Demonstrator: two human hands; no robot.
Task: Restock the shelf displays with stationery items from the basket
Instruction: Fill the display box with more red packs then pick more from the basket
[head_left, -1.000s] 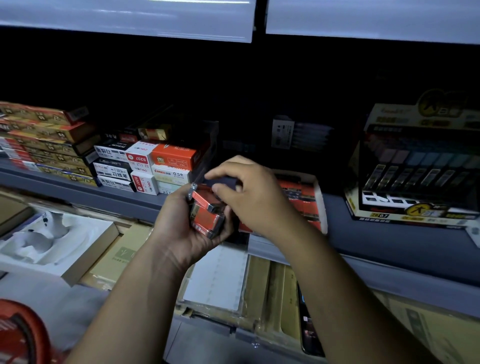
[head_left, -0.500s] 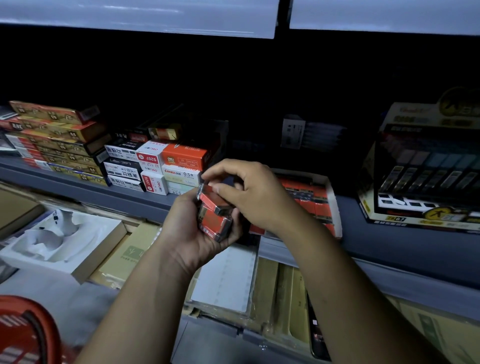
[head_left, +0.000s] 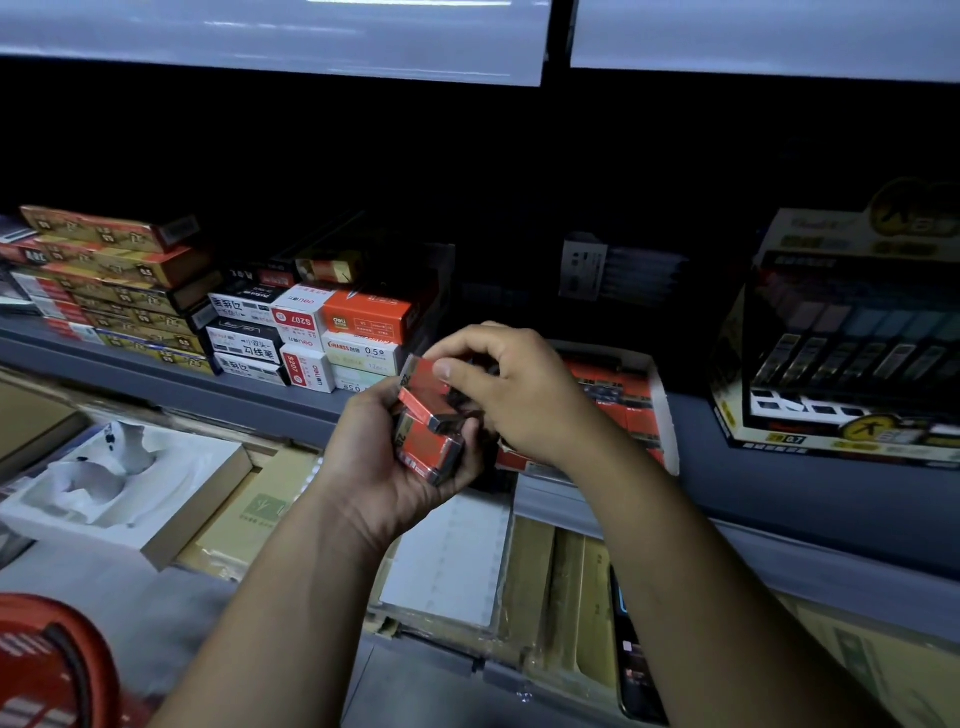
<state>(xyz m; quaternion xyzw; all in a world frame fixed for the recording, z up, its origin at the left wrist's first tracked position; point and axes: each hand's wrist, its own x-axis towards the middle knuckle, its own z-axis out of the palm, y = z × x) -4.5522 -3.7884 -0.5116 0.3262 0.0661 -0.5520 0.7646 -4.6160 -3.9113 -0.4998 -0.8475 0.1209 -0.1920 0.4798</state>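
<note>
Grip state: left grip (head_left: 379, 467) wraps a stack of small red boxes (head_left: 431, 449), palm up and wrist cocked back, acting as a holder just in front of the open tray (head_left: 661, 410) on the shelf (head_left: 831, 499); right grip (head_left: 519, 395) pinches the top box (head_left: 422, 383) with thumb and forefinger, wrist arched over the stack. Likely peeling one off to slot into the tray. Basket (head_left: 52, 660) sits well left of the tray and lower.

stacked boxes (head_left: 306, 332) left on shelf (head_left: 260, 397), display tray (head_left: 634, 410) right
</note>
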